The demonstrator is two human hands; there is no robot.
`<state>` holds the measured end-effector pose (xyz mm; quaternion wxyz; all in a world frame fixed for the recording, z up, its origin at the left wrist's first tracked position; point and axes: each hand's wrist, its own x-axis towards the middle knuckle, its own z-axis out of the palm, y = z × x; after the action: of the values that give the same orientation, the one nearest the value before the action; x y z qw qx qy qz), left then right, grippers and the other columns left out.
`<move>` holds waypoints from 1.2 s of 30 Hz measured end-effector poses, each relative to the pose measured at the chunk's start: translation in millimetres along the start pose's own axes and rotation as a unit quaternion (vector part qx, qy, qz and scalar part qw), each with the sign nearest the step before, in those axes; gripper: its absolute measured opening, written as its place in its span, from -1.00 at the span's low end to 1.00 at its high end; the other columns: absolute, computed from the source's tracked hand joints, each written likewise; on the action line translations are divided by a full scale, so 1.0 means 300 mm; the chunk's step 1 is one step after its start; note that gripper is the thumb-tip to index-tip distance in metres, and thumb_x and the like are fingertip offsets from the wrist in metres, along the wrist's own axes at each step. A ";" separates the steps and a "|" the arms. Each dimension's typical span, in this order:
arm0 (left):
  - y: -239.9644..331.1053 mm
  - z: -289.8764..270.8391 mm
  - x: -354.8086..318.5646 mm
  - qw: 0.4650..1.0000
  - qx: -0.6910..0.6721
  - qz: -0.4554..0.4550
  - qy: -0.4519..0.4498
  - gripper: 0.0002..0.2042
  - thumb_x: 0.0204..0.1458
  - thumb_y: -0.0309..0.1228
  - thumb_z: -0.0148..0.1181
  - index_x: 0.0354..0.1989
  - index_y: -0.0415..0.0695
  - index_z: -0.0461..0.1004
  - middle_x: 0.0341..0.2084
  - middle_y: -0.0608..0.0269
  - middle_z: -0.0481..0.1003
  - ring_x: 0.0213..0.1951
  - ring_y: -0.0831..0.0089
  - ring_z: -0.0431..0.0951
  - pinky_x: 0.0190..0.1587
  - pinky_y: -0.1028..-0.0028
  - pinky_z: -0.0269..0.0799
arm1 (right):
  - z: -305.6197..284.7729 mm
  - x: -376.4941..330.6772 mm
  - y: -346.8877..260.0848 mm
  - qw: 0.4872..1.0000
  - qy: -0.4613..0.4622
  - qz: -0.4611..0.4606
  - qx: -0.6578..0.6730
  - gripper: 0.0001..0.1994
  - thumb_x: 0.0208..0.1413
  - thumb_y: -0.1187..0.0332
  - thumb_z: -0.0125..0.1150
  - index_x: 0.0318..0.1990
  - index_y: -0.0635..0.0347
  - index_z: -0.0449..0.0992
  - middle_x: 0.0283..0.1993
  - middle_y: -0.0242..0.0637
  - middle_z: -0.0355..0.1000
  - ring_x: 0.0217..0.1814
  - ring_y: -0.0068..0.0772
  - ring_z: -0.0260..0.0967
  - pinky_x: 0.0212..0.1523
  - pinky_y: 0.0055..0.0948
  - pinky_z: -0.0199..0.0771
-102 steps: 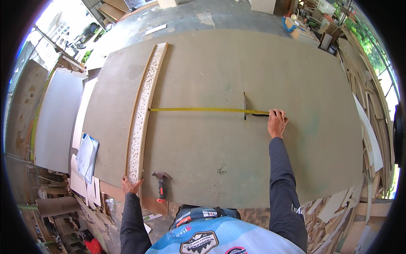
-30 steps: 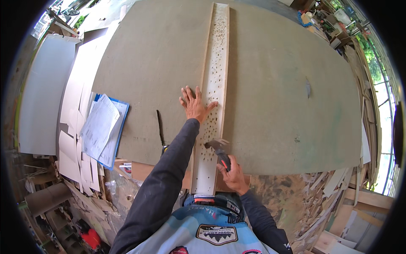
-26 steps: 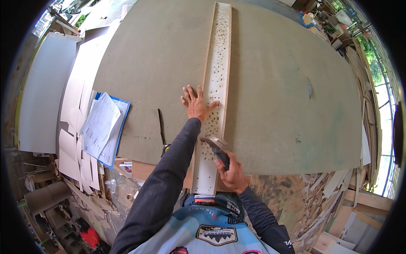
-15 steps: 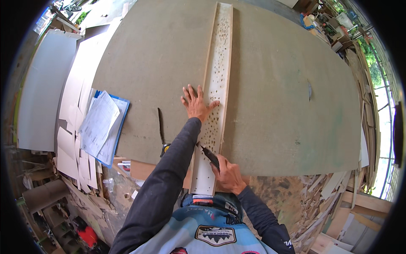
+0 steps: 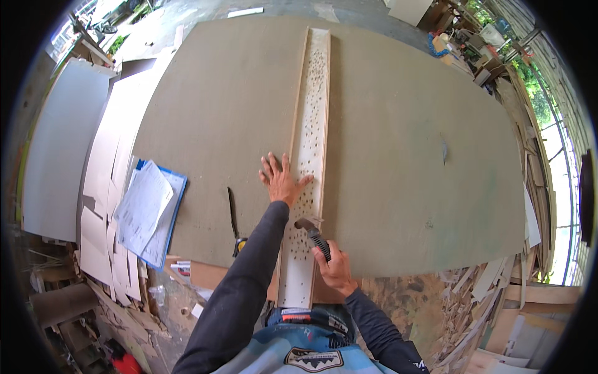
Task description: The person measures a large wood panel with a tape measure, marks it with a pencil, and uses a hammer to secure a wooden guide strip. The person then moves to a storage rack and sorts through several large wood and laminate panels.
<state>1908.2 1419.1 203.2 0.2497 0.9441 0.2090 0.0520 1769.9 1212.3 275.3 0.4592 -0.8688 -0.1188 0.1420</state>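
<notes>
A long, narrow white board [image 5: 298, 274] runs away from my body across the large table. Many small dark holes or spots dot it, and thin wooden strips edge its sides. My left hand [image 5: 283, 184] is spread across the board's left edge, thumb on the white face and fingertips over the tabletop. Closer to me, my right hand [image 5: 336, 269] is wrapped round the black grip of a claw hammer [image 5: 318, 239]. The hammer's head is over the dotted part of the board; whether it touches the surface I cannot tell.
A tape measure [image 5: 240, 244] with a dark strap lies left of my left forearm. On the table's left edge rests a blue clipboard [image 5: 177, 210] with papers. Stacked sheets [image 5: 99, 181] flank the table [image 5: 386, 156], and wood offcuts [image 5: 479, 293] are piled at lower right.
The hammer has turned in my right hand, and its head now shows side-on over the board. My left hand keeps its spread on the board. The whole view has shifted slightly.
</notes>
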 end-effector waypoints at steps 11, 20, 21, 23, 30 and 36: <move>0.031 -0.004 0.008 1.000 -0.015 0.007 -0.009 0.01 -0.15 0.31 0.24 0.39 -0.11 0.09 0.45 -0.17 -0.24 0.47 -0.10 -0.42 0.36 -0.20 -0.47 | -0.095 0.685 0.105 0.971 0.191 -0.108 -0.095 -0.72 0.26 0.17 0.09 -0.22 0.24 0.34 -0.46 0.03 0.47 -0.44 0.17 0.46 -0.45 -0.13 0.42; 0.015 -0.004 0.008 1.000 -0.011 0.002 -0.012 0.00 -0.14 0.33 0.22 0.39 -0.09 0.09 0.45 -0.16 -0.27 0.47 -0.07 -0.46 0.36 -0.17 -0.54 | -0.100 0.876 0.074 0.907 0.282 -0.283 -0.130 -0.68 0.26 0.13 0.08 -0.19 0.26 0.38 -0.43 0.05 0.49 -0.42 0.15 0.50 -0.46 -0.06 0.47; 0.001 -0.001 0.007 1.000 -0.010 -0.004 -0.009 0.00 -0.14 0.32 0.23 0.39 -0.08 0.10 0.46 -0.14 -0.28 0.47 -0.06 -0.46 0.36 -0.17 -0.53 | -0.101 0.881 0.020 0.943 0.168 -0.217 -0.190 -0.66 0.26 0.10 0.08 -0.24 0.27 0.37 -0.46 0.04 0.49 -0.45 0.14 0.49 -0.49 -0.04 0.46; 0.025 -0.003 0.004 1.000 -0.014 -0.006 -0.024 0.01 -0.14 0.34 0.20 0.40 -0.09 0.08 0.45 -0.16 -0.27 0.47 -0.08 -0.46 0.36 -0.17 -0.55 | -0.152 0.952 0.005 0.937 0.087 -0.185 -0.282 -0.64 0.26 0.08 0.07 -0.24 0.26 0.37 -0.48 0.04 0.48 -0.45 0.14 0.49 -0.50 -0.04 0.45; 0.010 0.000 0.007 1.000 -0.009 -0.013 -0.018 -0.01 -0.13 0.30 0.24 0.39 -0.10 0.09 0.46 -0.12 -0.28 0.47 -0.05 -0.45 0.36 -0.18 -0.56 | -0.093 0.914 -0.052 0.921 0.274 -0.268 -0.072 -0.67 0.26 0.10 0.09 -0.23 0.24 0.36 -0.48 0.05 0.49 -0.48 0.17 0.48 -0.50 -0.03 0.45; 0.021 -0.009 0.011 1.000 -0.007 -0.005 -0.022 0.01 -0.12 0.35 0.17 0.40 -0.10 0.07 0.45 -0.15 -0.26 0.47 -0.07 -0.47 0.35 -0.20 -0.57 | -0.172 1.007 -0.043 0.935 0.059 -0.137 -0.322 -0.60 0.27 0.01 0.02 -0.27 0.24 0.33 -0.47 0.10 0.48 -0.48 0.17 0.48 -0.48 -0.02 0.46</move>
<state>1913.0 1416.6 208.7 0.2608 0.9422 0.2079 0.0312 2068.6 1281.7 272.4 0.1765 -0.9521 -0.2490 -0.0196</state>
